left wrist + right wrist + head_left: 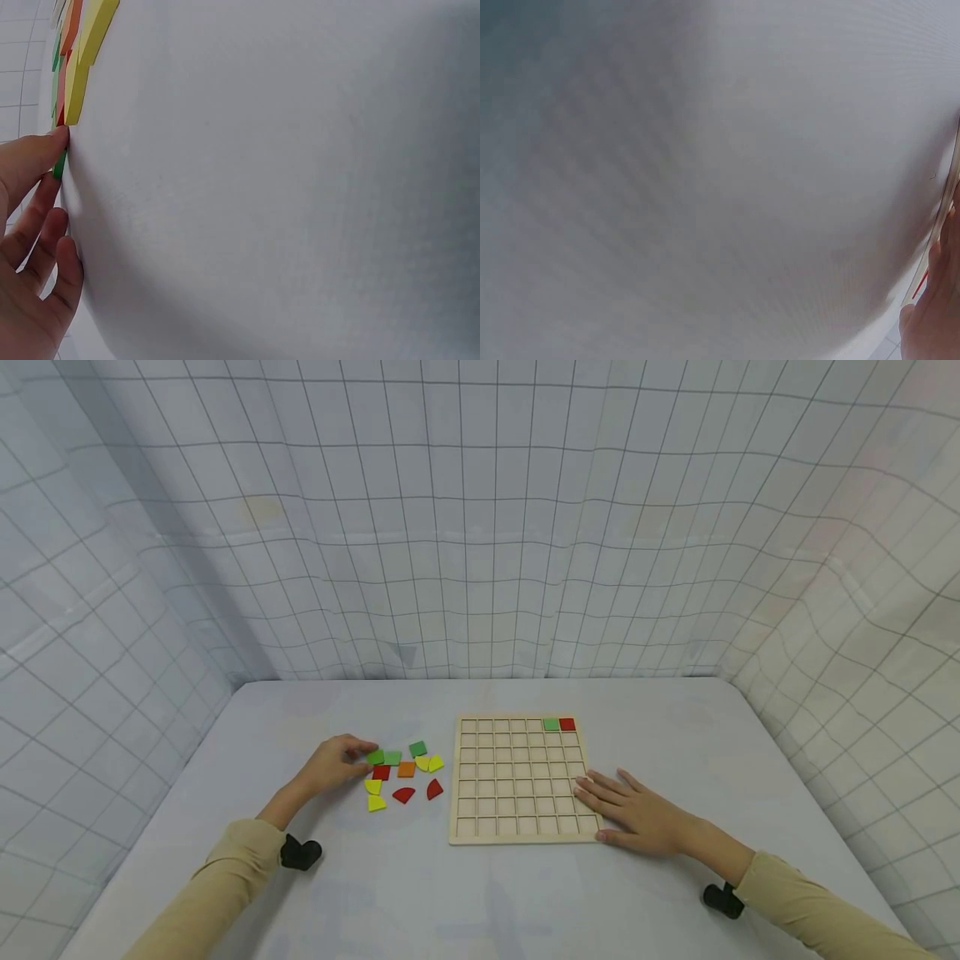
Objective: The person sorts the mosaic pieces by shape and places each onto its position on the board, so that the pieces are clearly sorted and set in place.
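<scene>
At the left side of the tile group, my left hand (336,763) pinches a green square tile (376,757) between thumb and index finger. The left wrist view also shows this green tile (60,164) at the fingertips, the other fingers loosely bent below. A light green tile (392,758) and a red square tile (381,772) lie right beside it. My right hand (643,817) rests with spread fingers on the lower right edge of a wooden grid board (479,838). In the board's top right cells sit a green tile (551,725) and a red tile (567,724).
Left of the board lie an orange square (406,769), a dark green square (417,749), several yellow rounded pieces (377,803) and two red wedge pieces (403,795). A white cloth covers the table (390,893). Gridded curtains (480,527) enclose its back and sides.
</scene>
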A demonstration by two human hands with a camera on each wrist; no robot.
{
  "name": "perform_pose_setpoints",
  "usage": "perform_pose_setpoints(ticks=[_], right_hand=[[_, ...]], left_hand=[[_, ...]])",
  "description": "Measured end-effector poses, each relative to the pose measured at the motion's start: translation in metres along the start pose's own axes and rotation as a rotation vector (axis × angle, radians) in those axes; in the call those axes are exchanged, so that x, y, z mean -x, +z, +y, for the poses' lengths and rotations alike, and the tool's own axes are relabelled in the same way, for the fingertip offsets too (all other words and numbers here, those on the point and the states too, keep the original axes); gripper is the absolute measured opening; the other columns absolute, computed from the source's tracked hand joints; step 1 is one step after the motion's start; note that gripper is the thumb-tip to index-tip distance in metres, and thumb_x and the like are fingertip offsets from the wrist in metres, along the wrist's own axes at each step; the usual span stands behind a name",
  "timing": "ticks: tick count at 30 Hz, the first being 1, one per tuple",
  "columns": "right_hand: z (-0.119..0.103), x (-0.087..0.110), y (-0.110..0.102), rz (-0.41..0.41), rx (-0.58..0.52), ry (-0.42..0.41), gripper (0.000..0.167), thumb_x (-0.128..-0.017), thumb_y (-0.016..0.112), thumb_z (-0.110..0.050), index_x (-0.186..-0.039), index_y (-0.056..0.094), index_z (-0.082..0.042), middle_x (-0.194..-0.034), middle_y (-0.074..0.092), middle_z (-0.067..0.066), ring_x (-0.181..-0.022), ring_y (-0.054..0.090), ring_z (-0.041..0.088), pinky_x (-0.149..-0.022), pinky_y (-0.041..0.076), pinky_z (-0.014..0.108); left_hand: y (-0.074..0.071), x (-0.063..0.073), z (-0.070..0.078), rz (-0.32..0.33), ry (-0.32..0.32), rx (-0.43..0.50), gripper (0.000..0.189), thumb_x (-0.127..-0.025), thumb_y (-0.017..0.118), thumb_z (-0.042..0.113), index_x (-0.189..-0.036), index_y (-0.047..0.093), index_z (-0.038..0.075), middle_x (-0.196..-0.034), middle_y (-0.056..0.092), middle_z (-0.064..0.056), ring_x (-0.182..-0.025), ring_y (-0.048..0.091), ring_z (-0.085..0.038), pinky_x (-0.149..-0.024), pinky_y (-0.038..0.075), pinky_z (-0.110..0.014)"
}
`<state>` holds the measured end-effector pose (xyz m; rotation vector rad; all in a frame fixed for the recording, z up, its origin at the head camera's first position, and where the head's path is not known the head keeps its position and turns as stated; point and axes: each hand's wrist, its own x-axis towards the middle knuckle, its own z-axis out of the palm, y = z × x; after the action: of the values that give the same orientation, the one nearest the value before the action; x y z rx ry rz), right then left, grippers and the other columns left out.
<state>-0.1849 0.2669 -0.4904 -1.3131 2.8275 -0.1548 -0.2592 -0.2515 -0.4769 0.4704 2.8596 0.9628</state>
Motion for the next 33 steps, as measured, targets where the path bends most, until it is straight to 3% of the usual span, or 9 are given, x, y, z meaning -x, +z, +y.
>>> perform_pose_setpoints(ticks=[16,26,33], right_hand=[[-0.0015,-0.0002,-0.0017,-0.023,-0.014,0.019,0.067,-0.098,0.045,-0.048,-0.154,0.024,-0.017,-0.16,0.024,0.005,-0.147,0.02,0.03,-0.11,0.016,0.064],[-0.0022,-0.0004,-0.0019,-0.02,-0.006,0.016,0.066,-0.099,0.044,-0.048,-0.154,0.025,-0.016,-0.16,0.024,0.005,-0.147,0.021,0.03,-0.11,0.016,0.063],[-0.0016,-0.0001,-0.0016,-0.022,-0.004,0.02,0.067,-0.098,0.044,-0.049,-0.154,0.025,-0.016,-0.16,0.025,0.005,-0.147,0.021,0.03,-0.11,0.016,0.063]], left_hand=[[0.0003,0.0029,0.0025,0.048,-0.018,-0.061,0.03,-0.085,0.068,0.01,-0.113,0.069,0.0,-0.11,0.066,-0.017,-0.093,0.058,-0.027,-0.081,0.049,-0.041],[0.0004,0.0031,0.0025,0.094,-0.036,-0.101,0.031,-0.084,0.07,0.016,-0.113,0.071,0.003,-0.104,0.068,-0.013,-0.086,0.056,-0.022,-0.07,0.043,-0.03],[0.0015,0.0011,0.0029,0.13,-0.049,-0.108,0.031,-0.084,0.071,0.017,-0.113,0.071,0.005,-0.105,0.068,-0.013,-0.086,0.056,-0.022,-0.068,0.042,-0.029]])
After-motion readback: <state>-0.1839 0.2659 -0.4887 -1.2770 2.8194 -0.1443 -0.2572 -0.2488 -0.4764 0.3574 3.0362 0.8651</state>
